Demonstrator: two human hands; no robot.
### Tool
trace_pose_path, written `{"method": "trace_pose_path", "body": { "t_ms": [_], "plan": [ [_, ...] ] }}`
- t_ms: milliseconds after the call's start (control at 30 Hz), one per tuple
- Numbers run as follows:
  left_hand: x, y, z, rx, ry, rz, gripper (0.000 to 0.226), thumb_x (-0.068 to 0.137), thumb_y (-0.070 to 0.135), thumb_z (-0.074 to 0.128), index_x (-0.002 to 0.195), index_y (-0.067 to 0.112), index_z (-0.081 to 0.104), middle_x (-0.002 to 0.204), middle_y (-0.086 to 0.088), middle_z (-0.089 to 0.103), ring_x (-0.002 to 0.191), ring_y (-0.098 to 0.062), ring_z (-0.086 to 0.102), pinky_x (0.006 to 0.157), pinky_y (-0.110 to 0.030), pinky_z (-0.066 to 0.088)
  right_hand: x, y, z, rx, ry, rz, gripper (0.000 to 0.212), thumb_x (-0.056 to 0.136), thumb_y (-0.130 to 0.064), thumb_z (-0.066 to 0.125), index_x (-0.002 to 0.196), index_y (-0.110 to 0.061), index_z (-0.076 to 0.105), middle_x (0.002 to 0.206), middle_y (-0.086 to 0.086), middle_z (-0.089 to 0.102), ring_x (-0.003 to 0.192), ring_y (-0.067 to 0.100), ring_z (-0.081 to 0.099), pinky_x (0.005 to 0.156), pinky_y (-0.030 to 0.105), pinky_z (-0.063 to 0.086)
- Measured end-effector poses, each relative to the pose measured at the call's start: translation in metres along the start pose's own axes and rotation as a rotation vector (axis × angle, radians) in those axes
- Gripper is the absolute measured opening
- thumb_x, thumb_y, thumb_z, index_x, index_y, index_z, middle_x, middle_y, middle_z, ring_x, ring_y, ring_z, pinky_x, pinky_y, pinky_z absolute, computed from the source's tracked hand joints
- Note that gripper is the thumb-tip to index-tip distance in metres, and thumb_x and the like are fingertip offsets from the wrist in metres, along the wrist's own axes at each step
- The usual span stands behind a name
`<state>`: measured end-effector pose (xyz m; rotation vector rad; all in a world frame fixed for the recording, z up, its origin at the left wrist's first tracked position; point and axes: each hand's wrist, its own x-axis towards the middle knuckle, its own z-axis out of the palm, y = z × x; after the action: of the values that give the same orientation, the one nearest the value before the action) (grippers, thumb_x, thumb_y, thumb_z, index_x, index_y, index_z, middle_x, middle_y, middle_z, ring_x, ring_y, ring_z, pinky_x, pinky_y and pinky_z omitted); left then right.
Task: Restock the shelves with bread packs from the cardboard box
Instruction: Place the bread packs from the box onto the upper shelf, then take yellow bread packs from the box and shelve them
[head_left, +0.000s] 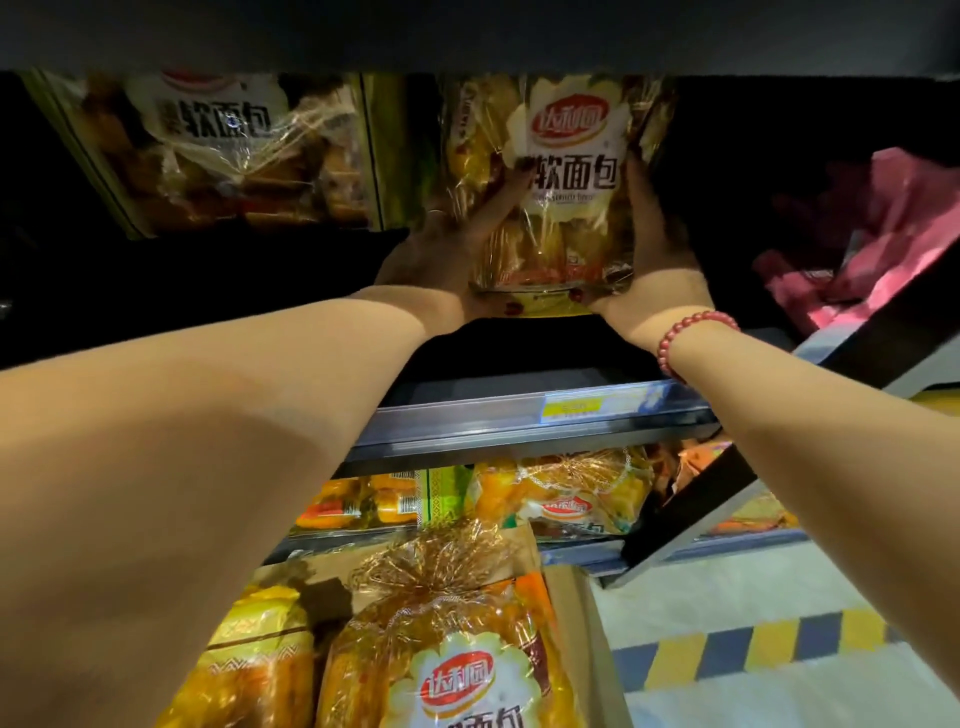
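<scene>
A clear bread pack (563, 187) with a red logo and a white label stands upright deep on the dark shelf (519, 353). My left hand (441, 249) grips its left side, fingers curled onto the front. My right hand (652, 260), with a red bead bracelet at the wrist, holds its right side. Another bread pack (457, 150) stands just behind it to the left. Below, the cardboard box (576, 623) holds several more bread packs (447, 649).
A further bread pack (223, 156) stands at the shelf's left. Pink packaging (872, 234) lies at the right. The shelf's front rail carries a price tag (571, 408). A lower shelf holds more bread packs (561, 499). Striped floor tape (753, 644) runs at the lower right.
</scene>
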<state>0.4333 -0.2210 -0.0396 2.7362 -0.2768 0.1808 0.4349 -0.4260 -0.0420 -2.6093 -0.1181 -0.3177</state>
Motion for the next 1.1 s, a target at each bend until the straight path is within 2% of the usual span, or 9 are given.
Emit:
{"method": "trace_pose_path", "body": {
  "t_ms": [233,300,400,500,600,767,867,933,1100],
  "plan": [
    [-0.031,0.002,-0.027,0.138,-0.057,-0.038,0.105,0.084,0.044,0.072,0.144,0.060,-0.013,0.161,-0.016,0.010,0.142,-0.046,0.025,0.112,-0.057,0.033,-0.016,-0.019,-0.022,-0.162,-0.100,0.040,0.097,0.079,-0.041,0.070,0.148,-0.041,0.002,0.149,0.016,0.028,0.129,0.040,0.038,0.105,0.050,0.036],
    [-0.049,-0.001,-0.036,0.165,-0.031,-0.031,0.099,0.085,0.048,0.068,0.146,0.058,-0.009,0.161,-0.012,0.013,0.144,-0.043,0.024,0.111,-0.056,0.034,-0.031,-0.027,-0.033,-0.197,-0.088,0.036,0.089,0.081,-0.044,0.066,0.148,-0.034,0.009,0.145,0.017,0.033,0.127,0.039,0.039,0.105,0.048,0.038],
    [-0.086,0.001,-0.052,0.190,-0.047,-0.068,0.085,0.089,0.051,0.062,0.152,0.047,0.004,0.159,-0.011,0.023,0.140,-0.040,0.031,0.109,-0.051,0.039,-0.069,-0.044,-0.043,-0.180,-0.023,-0.061,0.077,0.081,-0.047,0.066,0.142,-0.015,0.031,0.132,0.019,0.044,0.123,0.036,0.042,0.100,0.046,0.041],
    [-0.133,0.004,-0.069,0.112,0.015,-0.045,0.082,0.086,0.044,0.067,0.154,0.032,0.022,0.155,-0.015,0.029,0.139,-0.036,0.032,0.110,-0.046,0.036,-0.113,-0.064,-0.048,-0.076,-0.013,-0.203,0.078,0.082,-0.046,0.067,0.143,-0.018,0.029,0.135,0.012,0.042,0.125,0.030,0.041,0.102,0.044,0.040],
    [-0.187,-0.001,-0.082,-0.022,0.040,-0.048,0.081,0.084,0.040,0.072,0.152,0.026,0.030,0.155,-0.012,0.029,0.143,-0.030,0.026,0.112,-0.042,0.031,-0.160,-0.080,-0.044,-0.032,-0.068,-0.275,0.077,0.083,-0.045,0.065,0.146,-0.020,0.027,0.139,0.008,0.040,0.128,0.027,0.039,0.103,0.043,0.039],
    [-0.282,-0.023,-0.095,-0.048,0.032,-0.163,0.073,0.083,0.037,0.074,0.146,0.018,0.041,0.147,-0.011,0.040,0.137,-0.027,0.033,0.112,-0.036,0.028,-0.242,-0.100,-0.032,0.024,-0.147,-0.310,0.072,0.083,-0.046,0.063,0.143,-0.023,0.031,0.136,0.004,0.041,0.126,0.024,0.040,0.102,0.043,0.041],
    [-0.337,-0.035,-0.103,-0.083,0.005,-0.277,0.073,0.079,0.044,0.072,0.142,0.017,0.046,0.142,-0.012,0.046,0.133,-0.030,0.038,0.110,-0.040,0.033,-0.285,-0.109,-0.028,0.067,-0.215,-0.292,0.070,0.083,-0.046,0.063,0.142,-0.025,0.033,0.138,0.003,0.040,0.128,0.023,0.038,0.105,0.042,0.038],
    [-0.369,-0.038,-0.107,-0.110,0.004,-0.351,0.070,0.081,0.038,0.075,0.142,0.018,0.047,0.141,-0.011,0.045,0.132,-0.030,0.039,0.109,-0.041,0.034,-0.310,-0.115,-0.026,0.089,-0.243,-0.270,0.069,0.083,-0.046,0.063,0.141,-0.026,0.033,0.139,0.002,0.039,0.129,0.022,0.036,0.106,0.041,0.037],
    [-0.427,-0.048,-0.102,-0.187,0.020,-0.505,0.070,0.082,0.034,0.076,0.143,0.022,0.044,0.146,-0.011,0.042,0.138,-0.029,0.032,0.110,-0.042,0.031,-0.351,-0.133,-0.013,0.133,-0.356,-0.225,0.068,0.083,-0.044,0.066,0.141,-0.028,0.034,0.138,-0.001,0.039,0.131,0.019,0.035,0.104,0.030,0.032]
  ]
}}
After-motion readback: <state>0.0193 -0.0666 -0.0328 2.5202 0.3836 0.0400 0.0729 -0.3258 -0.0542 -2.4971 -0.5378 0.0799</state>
